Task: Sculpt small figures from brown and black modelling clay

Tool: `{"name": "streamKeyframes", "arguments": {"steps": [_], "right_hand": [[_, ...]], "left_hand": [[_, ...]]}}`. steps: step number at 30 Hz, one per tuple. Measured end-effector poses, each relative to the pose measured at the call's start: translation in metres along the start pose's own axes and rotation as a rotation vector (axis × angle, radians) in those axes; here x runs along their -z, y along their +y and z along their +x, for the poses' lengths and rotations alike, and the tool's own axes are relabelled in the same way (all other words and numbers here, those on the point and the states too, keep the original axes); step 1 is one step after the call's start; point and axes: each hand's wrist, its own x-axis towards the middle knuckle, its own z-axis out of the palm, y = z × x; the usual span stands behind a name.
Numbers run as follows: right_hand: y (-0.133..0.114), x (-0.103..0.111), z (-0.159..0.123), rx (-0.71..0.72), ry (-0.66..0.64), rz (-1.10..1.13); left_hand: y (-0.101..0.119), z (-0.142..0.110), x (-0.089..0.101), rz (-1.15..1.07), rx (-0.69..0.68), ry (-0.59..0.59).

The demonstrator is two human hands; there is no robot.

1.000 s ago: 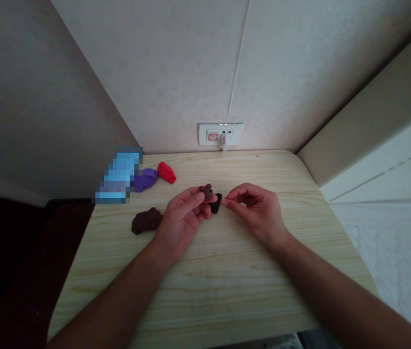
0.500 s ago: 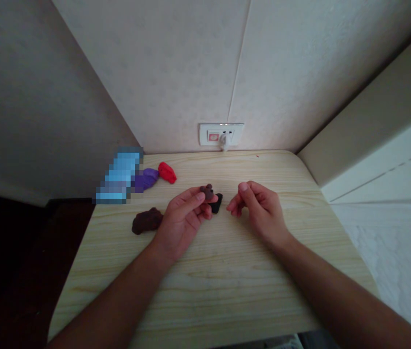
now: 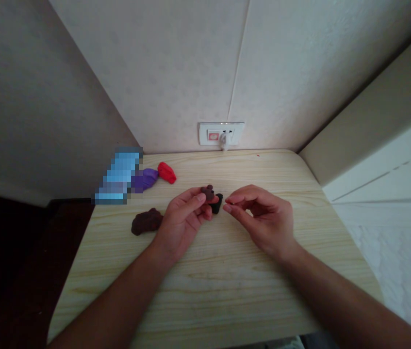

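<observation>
Between thumb and fingers, my left hand (image 3: 183,215) holds a small brown clay animal head (image 3: 208,193) with rounded ears and dark spots on its front. Just behind those fingertips a lump of black clay (image 3: 217,203) lies on the table, partly covered by the hand. To the right, my right hand (image 3: 263,215) is closed in a pinch, thumb against fingertips. Something tiny may sit between those tips, too small to name. Left of my left wrist rests a larger lump of brown clay (image 3: 147,222), its right end hidden by the hand.
Purple clay (image 3: 145,180) and red clay (image 3: 167,173) lie at the back left of the wooden table (image 3: 227,291), beside a pixelated light-blue object (image 3: 118,177). A wall socket (image 3: 221,134) with a white plug stands behind the table. A white quilted surface (image 3: 405,271) lies to the right.
My right hand has turned, and its thumb has come down to meet the fingertips in a pinch close to the black clay. My left hand and the brown head have barely moved.
</observation>
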Motion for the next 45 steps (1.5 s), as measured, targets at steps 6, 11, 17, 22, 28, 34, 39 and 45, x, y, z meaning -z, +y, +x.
{"name": "streamKeyframes", "arguments": {"steps": [6, 11, 17, 22, 28, 34, 39, 45], "right_hand": [[-0.003, 0.000, 0.003, -0.048, -0.001, 0.064], [-0.003, 0.000, 0.004, -0.067, 0.001, 0.058], [-0.001, 0.001, 0.002, -0.074, -0.014, 0.058], [0.000, 0.001, 0.001, -0.070, -0.017, 0.083], [-0.001, 0.001, 0.002, -0.053, -0.039, 0.078], [-0.005, 0.004, 0.000, 0.028, -0.078, -0.041], [-0.002, 0.004, -0.006, 0.013, -0.087, -0.022], [-0.003, 0.002, -0.007, 0.127, -0.059, -0.063]], "left_hand": [[0.001, 0.000, -0.002, -0.009, 0.008, 0.000], [0.001, 0.000, -0.002, -0.005, 0.006, -0.001], [0.001, 0.000, -0.002, 0.000, 0.005, 0.007], [0.001, -0.001, -0.003, -0.014, 0.009, 0.009], [0.002, -0.001, -0.004, -0.018, 0.010, 0.010], [0.001, 0.000, -0.002, -0.013, 0.007, -0.005], [-0.001, 0.000, 0.000, 0.009, -0.003, -0.007], [-0.002, -0.004, -0.004, 0.083, -0.038, -0.042]]}}
